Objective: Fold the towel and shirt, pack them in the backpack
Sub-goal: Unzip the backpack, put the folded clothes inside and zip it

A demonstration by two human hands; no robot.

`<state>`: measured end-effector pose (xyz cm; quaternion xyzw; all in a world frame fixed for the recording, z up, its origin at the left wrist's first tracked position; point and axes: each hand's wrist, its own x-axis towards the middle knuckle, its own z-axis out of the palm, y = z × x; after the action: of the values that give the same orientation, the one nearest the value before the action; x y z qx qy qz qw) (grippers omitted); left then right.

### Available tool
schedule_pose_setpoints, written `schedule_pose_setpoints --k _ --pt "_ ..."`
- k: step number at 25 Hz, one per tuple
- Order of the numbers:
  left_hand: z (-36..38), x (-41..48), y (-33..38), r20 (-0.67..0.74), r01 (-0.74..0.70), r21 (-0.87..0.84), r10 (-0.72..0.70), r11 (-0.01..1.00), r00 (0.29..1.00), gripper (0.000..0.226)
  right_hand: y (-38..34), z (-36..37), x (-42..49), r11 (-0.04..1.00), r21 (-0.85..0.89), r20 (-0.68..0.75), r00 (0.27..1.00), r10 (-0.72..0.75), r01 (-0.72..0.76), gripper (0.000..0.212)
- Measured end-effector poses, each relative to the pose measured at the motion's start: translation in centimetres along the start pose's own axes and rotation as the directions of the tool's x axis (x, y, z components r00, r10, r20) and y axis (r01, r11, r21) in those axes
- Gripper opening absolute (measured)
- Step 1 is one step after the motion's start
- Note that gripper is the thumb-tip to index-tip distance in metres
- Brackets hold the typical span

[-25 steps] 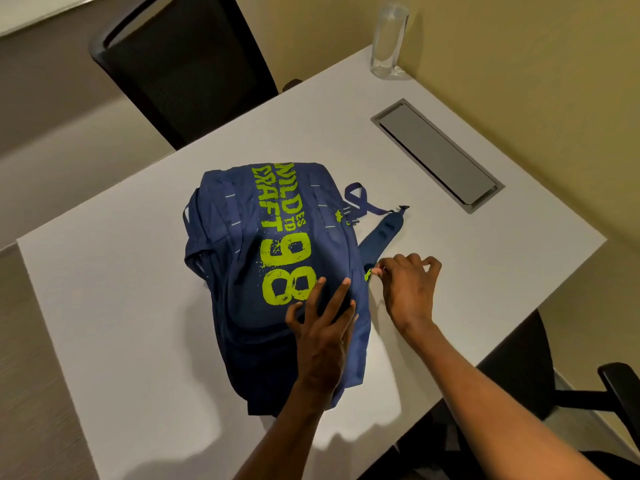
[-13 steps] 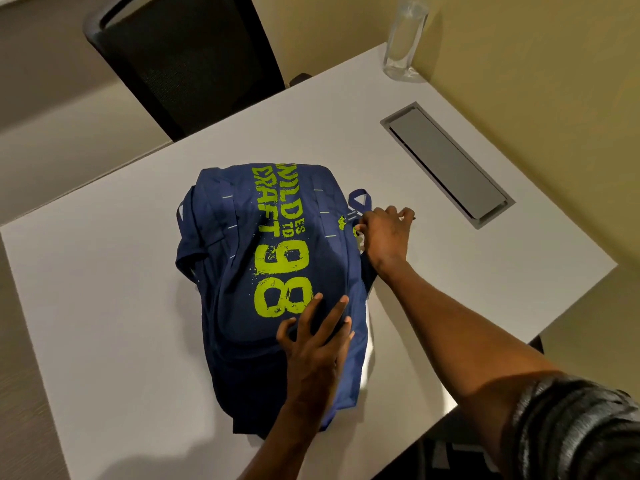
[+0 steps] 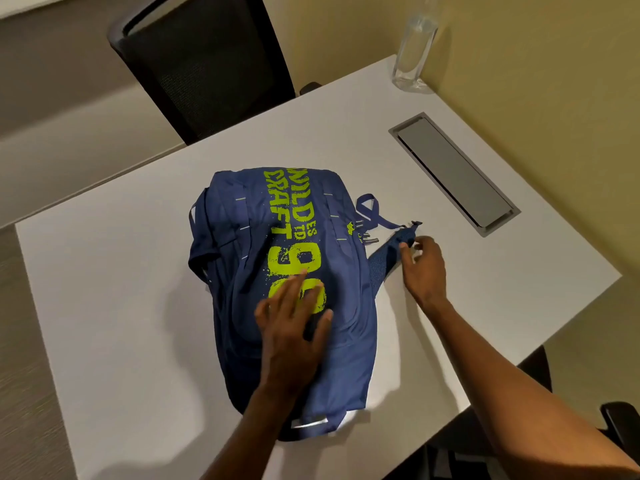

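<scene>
A navy backpack (image 3: pixel 242 237) with lime-green lettering lies flat on the white table (image 3: pixel 121 306), its top towards the far side. My left hand (image 3: pixel 294 327) presses on its front panel, fingers straight and spread. My right hand (image 3: pixel 426 268) hovers just right of the bag, fingers loosely curled. Its thumb tip is against the end of the mesh shoulder strap (image 3: pixel 384 258), which sticks out onto the table. The zipper pulls (image 3: pixel 363 233) sit together at the bag's upper right edge. No towel or shirt is in view.
A tall clear glass (image 3: pixel 414 46) stands at the far right corner by the wall. A grey cable hatch (image 3: pixel 453 171) is set into the table on the right. A black chair (image 3: pixel 207 64) stands beyond the table, and another chair's arm (image 3: pixel 620 424) shows at lower right.
My right hand went up the bag's right edge to the zipper pulls, then moved off right to the strap end. My left hand slid slightly up the front panel.
</scene>
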<state>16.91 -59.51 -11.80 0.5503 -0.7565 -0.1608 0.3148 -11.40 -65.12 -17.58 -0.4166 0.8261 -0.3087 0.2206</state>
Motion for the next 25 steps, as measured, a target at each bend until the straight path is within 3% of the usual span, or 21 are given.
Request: schedule_pose_setpoints --k 3,5,8,12,13,15,18,20,21,23,25 --pt "-2.8 3.5 -4.8 -0.107 0.148 -0.054 -0.153 0.988 0.982 0.051 1.8 -0.5 -1.3 0.973 0.082 0.063 0.975 0.211 -0.216 0.052" --pt "-4.4 5.3 -8.1 -0.126 0.320 -0.095 -0.330 0.943 0.936 0.056 2.0 0.1 -1.8 0.935 0.127 0.125 0.940 0.316 -0.331 0.049" --pt "-5.6 7.0 -12.1 -0.095 0.608 -0.143 -0.623 0.781 0.777 0.071 1.5 1.7 -1.5 0.867 0.304 0.196 0.916 0.349 -0.395 0.039" --pt "-5.3 8.9 -15.1 0.164 0.802 -0.379 -0.819 0.462 0.550 0.101 -0.1 4.4 0.5 0.831 0.359 0.125 0.904 0.408 -0.425 0.036" --pt "-4.8 9.3 -15.3 0.212 0.807 -0.386 -0.809 0.447 0.549 0.106 -0.6 4.8 1.0 0.849 0.332 0.083 0.909 0.408 -0.411 0.037" --pt "-3.7 9.7 -15.3 0.240 0.793 -0.337 -0.768 0.508 0.594 0.108 -1.5 5.6 1.8 0.910 0.255 -0.024 0.939 0.344 -0.326 0.036" --pt "-2.4 9.4 -15.7 0.243 0.784 -0.279 -0.749 0.555 0.617 0.116 -2.5 6.9 2.9 0.976 0.114 -0.095 0.976 0.197 -0.186 0.015" --pt "-2.1 8.9 -16.2 0.275 0.779 -0.324 -0.735 0.537 0.620 0.119 -3.7 7.3 3.1 0.985 0.101 0.018 0.990 0.137 -0.138 0.024" --pt "-2.1 8.6 -16.2 0.295 0.777 -0.354 -0.727 0.520 0.620 0.117 -5.1 6.7 2.7 0.965 0.164 0.110 0.976 0.188 -0.204 0.034" --pt "-2.1 8.1 -16.2 0.325 0.767 -0.412 -0.707 0.492 0.628 0.111 -8.1 4.6 1.3 0.834 0.312 0.389 0.862 0.325 -0.455 0.044" --pt "-2.0 7.7 -15.7 0.355 0.761 -0.467 -0.693 0.449 0.627 0.110 -9.3 2.9 0.4 0.797 0.295 0.642 0.727 0.243 -0.527 0.045"
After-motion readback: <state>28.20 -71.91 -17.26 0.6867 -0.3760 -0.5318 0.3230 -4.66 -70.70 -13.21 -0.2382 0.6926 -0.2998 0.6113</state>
